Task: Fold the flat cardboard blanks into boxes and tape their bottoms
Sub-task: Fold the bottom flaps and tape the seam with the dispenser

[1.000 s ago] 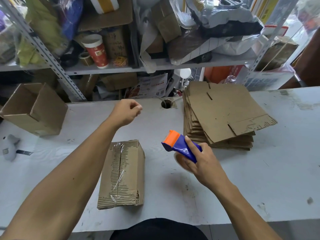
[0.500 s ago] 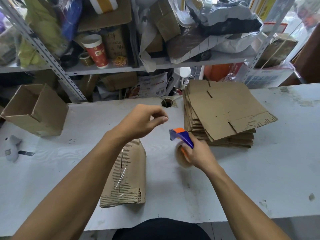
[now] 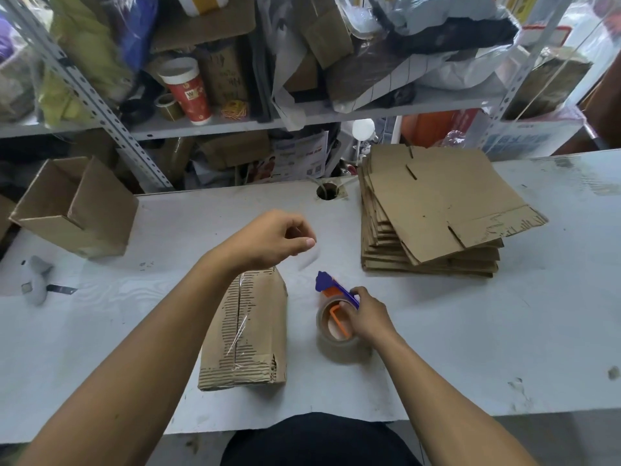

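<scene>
The right hand [image 3: 368, 316] grips the blue-orange tape dispenser [image 3: 336, 314] on the table; the left hand [image 3: 268, 240], loosely curled, holds nothing visible; tape may self-stick

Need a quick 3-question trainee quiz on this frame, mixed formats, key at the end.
1. True or false: the right hand grips the tape dispenser, which rests on the table.
2. Where is the stack of flat blanks relative to the taped box? A) far right B) near left C) on top of it
3. Fill in: the left hand hovers above the table, fingers curled, near a blurred strip that looks like ____.

Key: 1 true; 2 A; 3 tape
</scene>
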